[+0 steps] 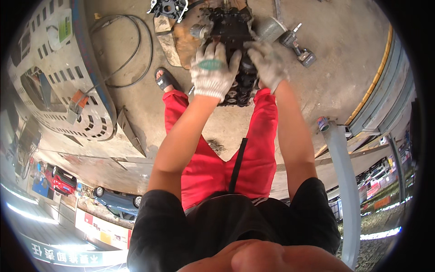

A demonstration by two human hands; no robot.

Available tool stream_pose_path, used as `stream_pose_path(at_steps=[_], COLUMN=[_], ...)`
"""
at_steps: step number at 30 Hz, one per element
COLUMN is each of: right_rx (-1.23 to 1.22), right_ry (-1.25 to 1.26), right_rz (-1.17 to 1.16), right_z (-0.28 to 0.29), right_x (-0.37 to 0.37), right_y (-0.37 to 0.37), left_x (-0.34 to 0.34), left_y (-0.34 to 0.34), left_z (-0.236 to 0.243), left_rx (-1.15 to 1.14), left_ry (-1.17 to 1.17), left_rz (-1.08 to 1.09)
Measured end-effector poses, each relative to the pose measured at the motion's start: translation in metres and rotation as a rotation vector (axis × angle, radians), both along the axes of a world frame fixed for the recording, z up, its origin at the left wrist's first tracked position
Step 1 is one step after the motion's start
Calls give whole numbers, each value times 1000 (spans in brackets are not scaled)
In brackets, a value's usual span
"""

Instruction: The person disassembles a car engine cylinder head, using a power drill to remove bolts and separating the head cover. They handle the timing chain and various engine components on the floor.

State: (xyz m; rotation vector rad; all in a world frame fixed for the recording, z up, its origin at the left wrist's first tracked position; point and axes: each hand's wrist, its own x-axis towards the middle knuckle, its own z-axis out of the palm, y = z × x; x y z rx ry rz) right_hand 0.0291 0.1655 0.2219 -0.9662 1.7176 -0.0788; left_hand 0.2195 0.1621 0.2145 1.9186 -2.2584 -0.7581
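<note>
A long, black, greasy engine block (229,28) lies on the floor in front of me, between my feet. My left hand (212,72), in a whitish knit glove with a green patch, lies over its left side. Its fingers stretch forward and the thumb stands apart. On the block's right edge rests my right hand (268,65), in a similar soiled glove, its fingers reaching inward over the block. Both hands appear to touch the block; their fingertips are partly lost against the dark metal. Round openings show at the block's near end.
A cordless power tool (299,49) and a perforated metal cylinder (270,30) lie right of the block. To its left are a metal housing (168,8), a wooden block (166,43) and a looped black cable (149,50). A slotted metal platform (59,68) fills the far left. A grey post (343,167) stands at right.
</note>
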Motion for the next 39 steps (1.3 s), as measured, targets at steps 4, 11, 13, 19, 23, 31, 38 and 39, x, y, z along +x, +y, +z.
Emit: stream_pose_path(at_steps=[4, 11, 13, 19, 23, 31, 38, 39], right_rx=[-306, -299, -96, 153, 226, 296, 479, 429], right_ry=[65, 135, 20, 31, -154, -410, -406, -470], right_rz=[125, -488, -800, -687, -824, -733, -595, -602], right_z=[-3, -7, -1, -1, -20, -41, -50, -53], right_x=[-8, 19, 30, 16, 12, 10, 11, 17], right_y=[83, 174, 182, 197, 227, 247, 281, 288], left_x=[2, 30, 35, 36, 41, 10, 14, 14], left_y=[56, 132, 144, 171, 216, 271, 315, 327], left_z=[23, 34, 27, 34, 60, -17, -10, -11], left_rx=[-35, 108, 66, 130, 249, 531, 606, 595], left_ry=[45, 110, 124, 256, 179, 903, 717, 763], left_rz=[-86, -292, -314, -191, 360, 1847, 1848, 1850])
